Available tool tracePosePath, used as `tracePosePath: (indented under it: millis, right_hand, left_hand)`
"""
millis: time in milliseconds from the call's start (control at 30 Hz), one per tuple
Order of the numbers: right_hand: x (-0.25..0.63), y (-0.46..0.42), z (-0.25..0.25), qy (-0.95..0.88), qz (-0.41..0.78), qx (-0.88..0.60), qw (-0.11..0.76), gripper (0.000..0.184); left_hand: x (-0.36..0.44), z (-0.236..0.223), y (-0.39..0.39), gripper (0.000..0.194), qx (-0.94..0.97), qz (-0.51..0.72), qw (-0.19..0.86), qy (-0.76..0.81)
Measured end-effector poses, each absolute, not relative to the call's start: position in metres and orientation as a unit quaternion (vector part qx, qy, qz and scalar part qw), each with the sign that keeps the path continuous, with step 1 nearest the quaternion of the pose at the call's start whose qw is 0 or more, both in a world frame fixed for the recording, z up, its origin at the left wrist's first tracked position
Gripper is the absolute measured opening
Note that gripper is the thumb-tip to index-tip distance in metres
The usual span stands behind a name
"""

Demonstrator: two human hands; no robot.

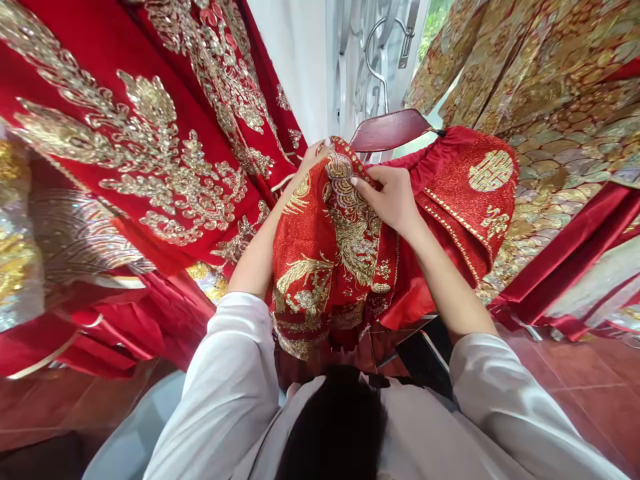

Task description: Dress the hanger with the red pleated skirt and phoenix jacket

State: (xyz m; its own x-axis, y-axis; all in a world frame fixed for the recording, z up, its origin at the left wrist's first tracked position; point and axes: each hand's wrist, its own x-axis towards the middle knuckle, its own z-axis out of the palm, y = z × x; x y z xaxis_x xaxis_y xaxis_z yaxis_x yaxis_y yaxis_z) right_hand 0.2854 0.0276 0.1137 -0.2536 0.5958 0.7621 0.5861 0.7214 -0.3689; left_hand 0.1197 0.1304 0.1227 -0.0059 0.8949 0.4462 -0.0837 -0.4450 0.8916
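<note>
A red jacket (313, 233) with gold embroidery and a beaded collar edge is held up in front of me. My left hand (316, 157) is closed at the left end of its collar, its fingers partly hidden by the cloth. With the thumb on the embroidered front, my right hand (393, 197) pinches the collar's right side. Just behind the collar is a dark red hanger (393, 130) with a metal hook. To the right, a red skirt-like piece (465, 193) with a gathered waistband and a gold round emblem hangs from the hanger's end.
Large red garments with gold sequins (165, 153) hang close on the left. Gold scale-patterned cloth (560, 100) fills the right side. Behind the hanger stands a white metal grille (350, 67). Red tiles (585, 367) cover the floor, and a grey-blue rounded object (140, 420) is at lower left.
</note>
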Motion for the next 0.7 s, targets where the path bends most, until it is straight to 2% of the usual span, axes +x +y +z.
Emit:
tracePosePath:
  millis: [100,267,467,600,700]
  right_hand:
    - [0.282,0.024,0.105,-0.786,-0.004,-0.374,0.493,0.047]
    - [0.280,0.026,0.103,-0.773,-0.012,-0.389,0.502,0.055]
    - [0.281,0.025,0.104,-0.781,0.034,-0.355,0.513,0.062]
    - [0.282,0.024,0.104,-0.780,0.072,-0.322,0.531,0.065]
    - [0.283,0.023,0.103,-0.784,0.088,-0.315,0.528,0.066]
  left_hand:
    - [0.108,0.109,0.115,0.031,0.643,0.552,0.395,0.354]
    - [0.060,0.110,0.059,0.029,0.639,0.586,0.254,0.428]
    - [0.052,0.095,0.011,0.035,0.639,0.519,0.379,0.422]
    - [0.054,0.081,0.032,0.033,0.586,0.554,0.443,0.392]
    - [0.057,0.072,0.057,0.031,0.565,0.577,0.453,0.378]
